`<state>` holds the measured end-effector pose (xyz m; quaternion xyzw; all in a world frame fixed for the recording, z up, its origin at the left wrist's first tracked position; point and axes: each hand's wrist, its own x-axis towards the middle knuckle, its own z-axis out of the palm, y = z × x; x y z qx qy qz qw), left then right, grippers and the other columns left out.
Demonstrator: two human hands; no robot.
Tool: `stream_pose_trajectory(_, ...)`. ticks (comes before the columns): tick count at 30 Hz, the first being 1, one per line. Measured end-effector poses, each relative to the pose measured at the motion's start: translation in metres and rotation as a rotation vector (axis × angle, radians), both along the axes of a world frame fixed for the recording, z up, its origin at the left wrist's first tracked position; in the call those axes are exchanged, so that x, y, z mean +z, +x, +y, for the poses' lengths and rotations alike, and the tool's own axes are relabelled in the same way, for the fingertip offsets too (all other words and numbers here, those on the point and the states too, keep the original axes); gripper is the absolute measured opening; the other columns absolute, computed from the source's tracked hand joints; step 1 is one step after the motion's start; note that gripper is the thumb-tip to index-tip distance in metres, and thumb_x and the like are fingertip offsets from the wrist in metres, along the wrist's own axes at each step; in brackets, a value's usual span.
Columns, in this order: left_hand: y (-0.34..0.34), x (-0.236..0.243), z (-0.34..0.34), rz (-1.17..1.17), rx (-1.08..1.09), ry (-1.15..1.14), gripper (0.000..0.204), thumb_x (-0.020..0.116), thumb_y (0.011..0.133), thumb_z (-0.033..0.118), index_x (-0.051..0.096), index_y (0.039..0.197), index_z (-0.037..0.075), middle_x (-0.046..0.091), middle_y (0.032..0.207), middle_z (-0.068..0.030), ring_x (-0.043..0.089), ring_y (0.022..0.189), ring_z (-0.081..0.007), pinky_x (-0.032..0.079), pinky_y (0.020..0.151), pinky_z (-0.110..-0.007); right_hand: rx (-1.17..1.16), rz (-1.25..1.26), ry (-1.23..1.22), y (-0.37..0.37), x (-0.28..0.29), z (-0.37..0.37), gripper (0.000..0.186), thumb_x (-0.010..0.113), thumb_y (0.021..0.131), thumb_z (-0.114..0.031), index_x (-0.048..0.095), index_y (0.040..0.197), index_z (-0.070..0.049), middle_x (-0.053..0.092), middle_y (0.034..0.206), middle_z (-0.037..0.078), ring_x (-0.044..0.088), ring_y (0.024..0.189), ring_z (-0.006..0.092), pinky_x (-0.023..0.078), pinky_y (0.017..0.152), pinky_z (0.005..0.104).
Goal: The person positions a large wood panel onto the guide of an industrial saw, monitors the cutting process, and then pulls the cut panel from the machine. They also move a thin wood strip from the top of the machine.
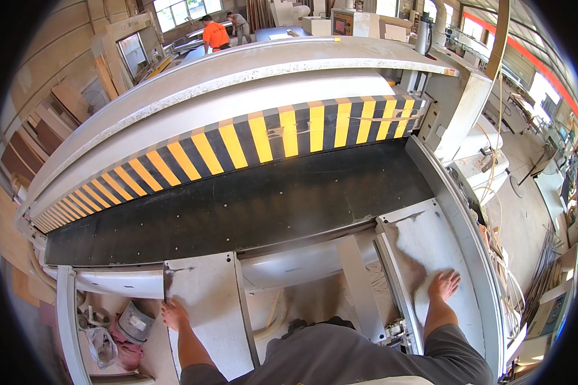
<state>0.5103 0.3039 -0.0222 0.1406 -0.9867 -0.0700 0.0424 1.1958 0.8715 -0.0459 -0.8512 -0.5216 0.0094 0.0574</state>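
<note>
1. The left hand point(174, 315) is at the left edge of the left metal plate point(210, 305). Its fingers look a little bent. I cannot tell if they grip the edge.
2. The right hand point(444, 285) is wide, with its fingers a bit apart. It rests palm down on the right metal plate point(470, 301) and looks to hold nothing.
3. Both arms reach forward, well apart. The right hand's fingers point ahead and a little right.
4. The two plates are in front of the person, one on each side. Their long sides run away from the person, to the long black bed point(250, 205).
5. The bed runs from left to right. A yellow and black striped bar point(288, 131) runs along its far side.
6. A grey bucket point(135, 323) is left of the left plate, lower down.
</note>
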Motion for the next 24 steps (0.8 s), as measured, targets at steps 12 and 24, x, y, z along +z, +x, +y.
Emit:
stream_pose_trajectory(12, -0.0026, -0.0012, -0.0030, -0.009, -0.006, 0.002, 0.064, 0.040, 0.107, 0.055, 0.049, 0.153, 0.012, 0.055, 0.153, -0.0154, 0.052, 0.140, -0.0350, 0.040, 0.113, -0.055, 0.006, 0.004, -0.012, -0.0042, 0.0044, -0.0012, 0.070, 0.043, 0.108, -0.046, 0.031, 0.164, -0.007, 0.025, 0.173, 0.019, 0.020, 0.161, 0.0332, 0.016, 0.131, 0.0446)
stream_pose_trajectory(24, -0.0022, -0.0023, -0.0025, 0.002, -0.009, -0.003, 0.063, 0.041, 0.107, 0.054, 0.049, 0.153, 0.011, 0.056, 0.152, -0.0154, 0.052, 0.139, -0.0346, 0.039, 0.113, -0.055, -0.003, -0.005, -0.010, -0.0022, 0.0019, -0.0006, 0.070, 0.043, 0.108, -0.046, 0.031, 0.165, -0.007, 0.025, 0.173, 0.019, 0.019, 0.161, 0.0324, 0.015, 0.132, 0.0440)
